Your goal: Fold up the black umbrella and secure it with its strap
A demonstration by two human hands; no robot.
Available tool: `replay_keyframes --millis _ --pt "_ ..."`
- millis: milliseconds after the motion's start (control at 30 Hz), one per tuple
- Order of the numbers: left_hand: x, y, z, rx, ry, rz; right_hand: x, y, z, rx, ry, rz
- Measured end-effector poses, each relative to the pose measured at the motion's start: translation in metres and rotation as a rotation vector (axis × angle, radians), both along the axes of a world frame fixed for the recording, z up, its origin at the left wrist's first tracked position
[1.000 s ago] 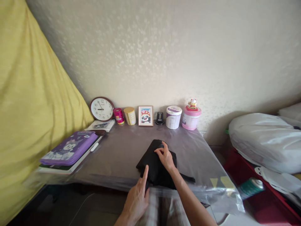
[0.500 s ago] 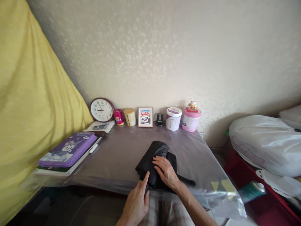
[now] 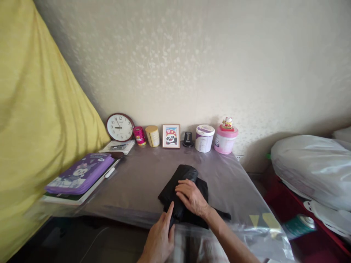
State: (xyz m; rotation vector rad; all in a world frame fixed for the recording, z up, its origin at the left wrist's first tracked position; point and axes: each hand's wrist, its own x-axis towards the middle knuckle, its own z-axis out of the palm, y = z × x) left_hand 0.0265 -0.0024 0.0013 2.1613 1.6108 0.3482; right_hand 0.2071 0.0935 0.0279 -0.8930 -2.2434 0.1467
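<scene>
A black, slightly glossy bundle of cloth [image 3: 189,171] that looks like a collapsed folding umbrella lies near the front edge of the table. Loose flaps and a narrow tail of it spread out to the right. My left hand [image 3: 160,233] is closed around its dark near end, with the index finger stretched along it; most of that end is hidden by the hand. Across the top of the cloth lies my right hand [image 3: 192,197], palm down, fingers extended and pressing on the folds.
Clear plastic sheeting covers the table [image 3: 131,182]. Along the wall stand a clock [image 3: 120,127], small tins, a picture frame [image 3: 171,136] and two tubs. A purple case [image 3: 82,173] rests on books at left. Right of the table are a white plastic bag [image 3: 309,168] and a green can [image 3: 300,225].
My right hand has slid slightly left and up over the black cloth. A flap at the lower right is spread a little more. The view has shifted slightly.
</scene>
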Motion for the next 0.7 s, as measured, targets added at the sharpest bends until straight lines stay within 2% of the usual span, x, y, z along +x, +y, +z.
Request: replay_keyframes --millis 33,100,200,300,367,467,600,700 --pt "0.0 0.0 0.0 0.006 -0.001 -0.002 -0.004 -0.003 -0.002 -0.004 -0.026 0.029" --pt "0.0 0.0 0.001 0.011 0.0 0.0 -0.007 0.004 -0.008 -0.006 -0.043 -0.007" --pt "0.001 0.0 0.003 -0.008 0.007 0.008 0.002 0.036 -0.018 -0.003 0.004 -0.187" --pt "0.0 0.0 0.003 -0.011 0.0 0.01 0.025 0.059 -0.021 -0.12 0.157 -0.45" --pt "0.0 0.0 0.001 0.002 -0.014 0.012 0.046 0.058 -0.022 -0.257 0.295 -0.631" --pt "-0.001 0.0 -0.004 0.024 -0.052 0.014 0.079 0.036 -0.026 -0.363 0.351 -0.77" --pt "-0.005 0.003 -0.007 0.019 -0.138 0.003 0.1 0.005 -0.031 -0.493 0.391 -0.78" --pt "-0.008 0.008 -0.006 -0.017 -0.249 -0.01 0.091 -0.003 -0.032 -0.465 0.358 -0.675"
